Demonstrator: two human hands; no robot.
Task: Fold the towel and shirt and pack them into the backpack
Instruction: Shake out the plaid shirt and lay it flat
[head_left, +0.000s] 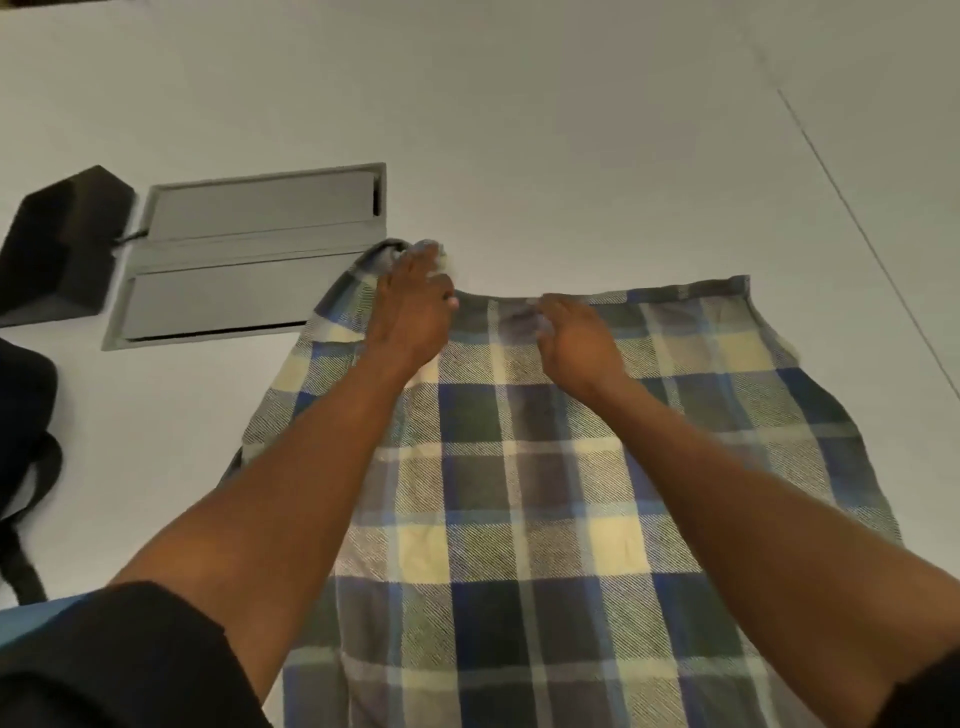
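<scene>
Towel (545, 467): plaid cloth in blue, green, cream and grey, spread flat on the white table (571, 130), running from the near edge outward. Far right corner lies flat; far left corner is bunched and lifted slightly off the surface.

Left hand (415, 301): at the far left corner of the towel, palm down, fingers curled around the bunched fabric and gripping it.

Right hand (576, 338): on the towel's far edge near the middle, palm down, fingers curled toward the cloth. Fingertips are blurred; whether they pinch the hem or only touch it cannot be told.

Both forearms reach across the towel from the near side; dark sleeves show at the lower corners.

Backpack (26, 441): black, at the left edge of view, mostly out of frame, one strap trailing toward the near edge.

Hatch (249, 254): grey two-flap cable panel set in the table, just left of the towel's lifted corner.

Box (57, 244): black block beside the hatch, a thin cable between them.
</scene>
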